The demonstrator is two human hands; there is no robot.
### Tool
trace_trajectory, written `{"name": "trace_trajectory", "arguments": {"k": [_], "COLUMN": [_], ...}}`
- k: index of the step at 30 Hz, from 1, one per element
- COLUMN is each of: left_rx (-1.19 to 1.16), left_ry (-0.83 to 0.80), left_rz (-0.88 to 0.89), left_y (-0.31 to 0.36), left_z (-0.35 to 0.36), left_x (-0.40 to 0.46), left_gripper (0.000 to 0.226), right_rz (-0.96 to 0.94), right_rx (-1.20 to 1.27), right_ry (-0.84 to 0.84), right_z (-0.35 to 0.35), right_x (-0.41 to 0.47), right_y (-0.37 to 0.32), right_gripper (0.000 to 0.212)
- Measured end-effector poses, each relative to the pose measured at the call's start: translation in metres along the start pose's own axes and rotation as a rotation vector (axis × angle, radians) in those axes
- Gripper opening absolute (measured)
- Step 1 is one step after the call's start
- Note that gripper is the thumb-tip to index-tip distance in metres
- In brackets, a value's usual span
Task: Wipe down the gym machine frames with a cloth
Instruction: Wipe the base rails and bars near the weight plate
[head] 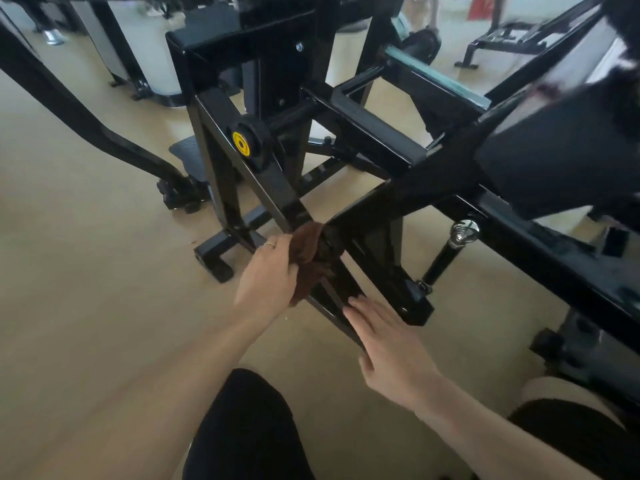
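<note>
- Stood over a black gym machine frame [367, 216], square tubes crossing at a joint near the middle of the view, gloss edges catching light along each tube.
- Brown cloth [310, 252] bunched right at that joint, pressed against the slanted tube that ran down toward the viewer.
- Left hand [268, 275] just left of the joint, fingers curled round the cloth, a ring [269, 244] showing on one finger; grip closed on the cloth, forearm reaching up from the lower left.
- Right hand [389, 344] below and right of the joint, fingers straight and together, laid flat on the lower end of the same slanted tube; grip loose and holding nothing, forearm coming in from the lower right.
- Open tan floor [86, 271] left of the joint, wide and bare out to a curved black leg [83, 123] of another machine.
- Tight room right of the joint: a thick tube rising toward the upper right, a chrome-topped pin [462, 232] beneath it, a steel foot plate just beyond the right fingertips.
- Yellow-capped knob [242, 144] on a threaded rod above and left of the joint, a black base foot [214, 252] on the floor beside the left hand.
- Dark-clad knees below the joint, close under both forearms.
</note>
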State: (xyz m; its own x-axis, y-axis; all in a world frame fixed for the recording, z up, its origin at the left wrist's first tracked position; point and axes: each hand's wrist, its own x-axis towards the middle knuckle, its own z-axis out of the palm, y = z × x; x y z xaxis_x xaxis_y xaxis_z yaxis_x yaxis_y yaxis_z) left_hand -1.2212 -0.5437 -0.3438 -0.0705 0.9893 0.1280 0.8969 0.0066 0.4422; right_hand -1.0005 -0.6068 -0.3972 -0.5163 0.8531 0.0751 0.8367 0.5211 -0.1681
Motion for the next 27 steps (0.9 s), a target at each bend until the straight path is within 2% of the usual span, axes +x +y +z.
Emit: {"name": "trace_trajectory", "arguments": {"k": [2,7,10,13,17,22,25,27], "left_rx": [-0.058,-0.098,-0.078,0.012,0.157,0.45,0.697,0.739], "left_ry": [0.012,0.013,-0.009,-0.064,-0.021,0.148,0.159,0.123], "left_rz": [-0.06,-0.028,-0.011,0.119,0.287,0.382,0.414,0.406], "left_y": [0.003,0.017,0.033,0.06,0.108,0.143,0.149,0.15], "left_z": [0.011,0.03,0.041,0.05,0.074,0.12,0.137,0.151], "left_x": [-0.009,-0.031,-0.044,-0.049,-0.039,-0.024,-0.006,0.0], "left_gripper": [0.033,0.021,0.027,0.04,0.052,0.074,0.068,0.062], "right_rz": [0.079,0.329,0.539,0.753,0.764,0.754,0.738,0.765], "right_rx": [0.064,0.268,0.44,0.709,0.823,0.955,1.102,1.127], "right_ry": [-0.05,-0.182,-0.174,-0.229,-0.256,-0.187,-0.139,-0.114], "right_z": [0.009,0.003,0.003,-0.002,-0.003,0.009,0.031,0.045], "right_x": [-0.03,-0.062,-0.052,-0.045,-0.041,-0.029,-0.028,-0.024], "right_y": [0.017,0.055,0.079,0.102,0.12,0.136,0.138,0.138], "right_gripper": [0.079,0.068,0.07,0.071,0.073,0.085,0.088,0.086]}}
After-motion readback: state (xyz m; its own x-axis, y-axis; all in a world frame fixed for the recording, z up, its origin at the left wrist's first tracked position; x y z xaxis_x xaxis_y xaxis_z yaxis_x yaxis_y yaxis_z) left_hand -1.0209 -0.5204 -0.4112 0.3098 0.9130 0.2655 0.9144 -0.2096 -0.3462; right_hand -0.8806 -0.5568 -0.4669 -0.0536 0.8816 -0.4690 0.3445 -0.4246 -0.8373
